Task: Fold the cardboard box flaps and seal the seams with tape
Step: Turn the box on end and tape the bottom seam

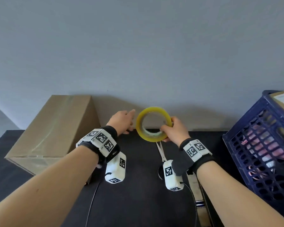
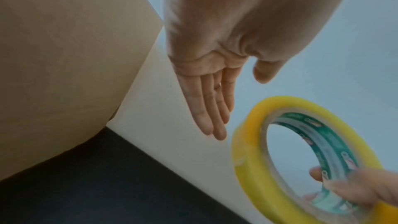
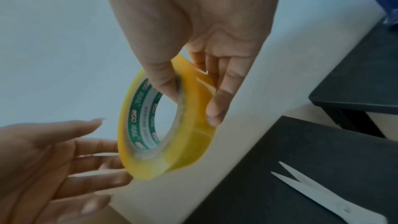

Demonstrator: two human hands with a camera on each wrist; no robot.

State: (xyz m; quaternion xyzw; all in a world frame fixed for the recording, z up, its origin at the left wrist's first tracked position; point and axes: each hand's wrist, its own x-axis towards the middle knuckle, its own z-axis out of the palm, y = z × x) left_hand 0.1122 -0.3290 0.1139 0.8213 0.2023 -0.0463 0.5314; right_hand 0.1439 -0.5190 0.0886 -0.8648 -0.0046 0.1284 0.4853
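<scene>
Two hands are up in the middle of the head view, and between them is the roll of tape (image 1: 152,125); my right hand (image 1: 175,131) grips it at its right edge, thumb hooked through the hole against the green printed core and fingers curled over the yellow outer band, so the roll stands on edge above the far rim of the black table (image 1: 138,177); my left hand (image 1: 122,121) hangs just left of the roll with fingers straight and loose, holding nothing — whether its fingertips (image 3: 112,144) touch the yellow band I cannot tell. At the left of the frame the cardboard box (image 1: 54,128) sits on the table against the grey wall (image 1: 138,46), flaps down, with a glossy strip along its top; a pair of scissors (image 1: 161,151) lies below the roll, blades parted — a blue crate (image 1: 259,145) fills the right edge.
</scene>
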